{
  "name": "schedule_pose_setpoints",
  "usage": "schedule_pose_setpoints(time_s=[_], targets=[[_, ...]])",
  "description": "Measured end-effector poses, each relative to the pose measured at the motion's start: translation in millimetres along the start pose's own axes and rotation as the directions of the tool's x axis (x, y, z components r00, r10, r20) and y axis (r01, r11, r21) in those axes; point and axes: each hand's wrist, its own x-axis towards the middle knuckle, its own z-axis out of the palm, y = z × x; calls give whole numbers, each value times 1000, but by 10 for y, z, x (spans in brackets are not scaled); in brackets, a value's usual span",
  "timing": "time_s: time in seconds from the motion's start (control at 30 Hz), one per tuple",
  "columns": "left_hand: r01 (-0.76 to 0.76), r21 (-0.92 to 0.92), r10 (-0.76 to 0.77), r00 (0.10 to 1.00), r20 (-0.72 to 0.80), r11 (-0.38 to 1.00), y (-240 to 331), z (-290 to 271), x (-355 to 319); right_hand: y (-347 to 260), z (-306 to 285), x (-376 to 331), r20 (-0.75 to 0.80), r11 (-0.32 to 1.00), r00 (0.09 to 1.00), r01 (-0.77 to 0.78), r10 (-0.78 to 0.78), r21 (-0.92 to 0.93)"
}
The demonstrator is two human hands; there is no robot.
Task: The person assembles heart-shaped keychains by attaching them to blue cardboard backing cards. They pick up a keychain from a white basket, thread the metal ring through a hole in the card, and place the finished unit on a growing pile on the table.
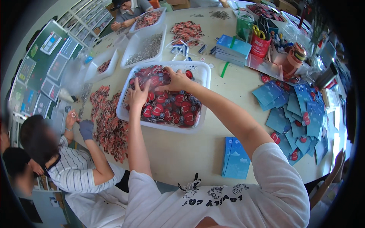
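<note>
In front of me stands a white plastic basket (207, 78) heaped with red key chains (176, 108), many with metal rings and small round dark tags. Toward its far left, a dusky see-through bag of red key chains (154, 75) is held between my two hands. My left hand (139, 93) presses on its near left side, fingers spread against it. Curved over the right side is my right hand (176, 80), thumb apart from the fingers. The fingertips are partly hidden among the key chains.
Orange-red pieces with rings (110, 123) cover the table at left, beside a co-worker's gloved hand (86, 129). White bins (125, 60) stand beyond the basket. Blue cards (298, 108) lie piled at right, blue booklets (235, 157) nearer me. A red tin (260, 45) holds scissors.
</note>
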Motion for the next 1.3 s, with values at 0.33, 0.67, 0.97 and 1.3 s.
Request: schedule_pose_setpoints(time_s=[0.33, 0.67, 0.97, 1.3], targets=[[-87, -549, 107, 994, 5, 831, -313, -82, 179, -140, -17, -92, 39, 999, 999, 21, -22, 34], [-94, -374, 97, 995, -11, 923, -187, -18, 148, -60, -45, -16, 173, 879, 977, 25, -121, 476], [8, -705, 42, 998, 54, 709, -204, -126, 132, -102, -109, -103, 271, 956, 932, 178, -241, 235], [-103, -545, 103, 994, -30, 832, -54, -110, -1, -209, -92, -227, 243, 967, 943, 192, -229, 166]])
